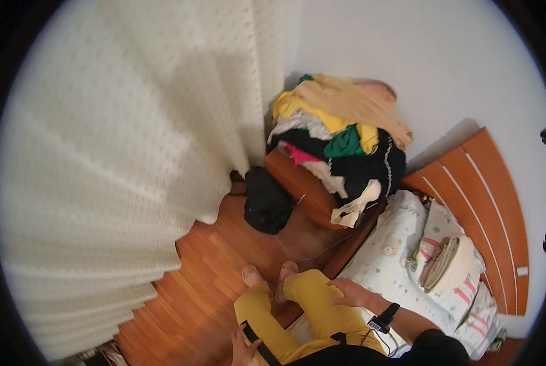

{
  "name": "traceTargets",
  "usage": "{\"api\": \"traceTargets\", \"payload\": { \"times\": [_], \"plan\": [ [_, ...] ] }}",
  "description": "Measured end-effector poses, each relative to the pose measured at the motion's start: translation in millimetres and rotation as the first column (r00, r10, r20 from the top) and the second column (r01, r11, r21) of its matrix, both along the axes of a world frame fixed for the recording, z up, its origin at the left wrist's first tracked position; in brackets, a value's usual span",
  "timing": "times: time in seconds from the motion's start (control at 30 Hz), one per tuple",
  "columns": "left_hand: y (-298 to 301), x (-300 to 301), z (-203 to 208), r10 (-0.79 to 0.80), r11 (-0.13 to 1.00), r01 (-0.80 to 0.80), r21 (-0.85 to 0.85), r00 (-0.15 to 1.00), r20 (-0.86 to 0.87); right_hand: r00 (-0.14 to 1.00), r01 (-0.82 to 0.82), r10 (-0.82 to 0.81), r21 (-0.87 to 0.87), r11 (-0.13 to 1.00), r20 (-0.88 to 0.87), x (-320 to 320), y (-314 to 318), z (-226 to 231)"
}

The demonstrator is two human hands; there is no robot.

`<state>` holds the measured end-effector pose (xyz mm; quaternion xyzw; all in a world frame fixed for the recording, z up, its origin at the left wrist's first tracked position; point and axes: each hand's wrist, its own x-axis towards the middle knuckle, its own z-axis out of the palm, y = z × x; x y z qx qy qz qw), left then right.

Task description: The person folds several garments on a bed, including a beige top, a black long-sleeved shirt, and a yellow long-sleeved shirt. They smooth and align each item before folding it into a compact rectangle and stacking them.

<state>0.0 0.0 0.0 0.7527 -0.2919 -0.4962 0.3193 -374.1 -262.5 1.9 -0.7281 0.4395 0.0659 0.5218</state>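
Note:
I am seated in yellow trousers (314, 299), with both knees bent forward. My right hand (350, 293) rests on my right thigh, fingers lying loosely over the cloth and holding nothing. A black band with a small device (383, 318) is strapped round that wrist. Against the outer side of my left thigh is my left hand (242, 349), its fingers apart and touching beside a long black strap (259, 343). Part of this hand is cut off by the lower edge.
Ahead, a heap of clothes (340, 116) covers a brown wooden cabinet (303, 189). A black bag (267, 201) stands on the wooden floor (206, 262) beside it. White curtains (120, 152) hang at left. On the right are a bed with folded bedding (450, 268) and a wooden headboard (480, 183).

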Motion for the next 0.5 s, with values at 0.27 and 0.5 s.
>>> {"api": "traceTargets", "payload": {
  "times": [0.27, 0.5],
  "plan": [
    [123.6, -153.9, -35.4, 0.246, 0.965, -0.146, -0.217, 0.791, 0.561, 0.982, -0.139, 0.155, -0.140, 0.980, 0.110, -24.9, 64.8, -13.1],
    [212.4, -189.7, 6.7, 0.039, 0.975, 0.059, -0.215, 0.904, 0.425, 0.946, -0.259, 0.322, -0.509, 0.821, 0.039, -83.0, 174.5, 36.2]
  ]
}}
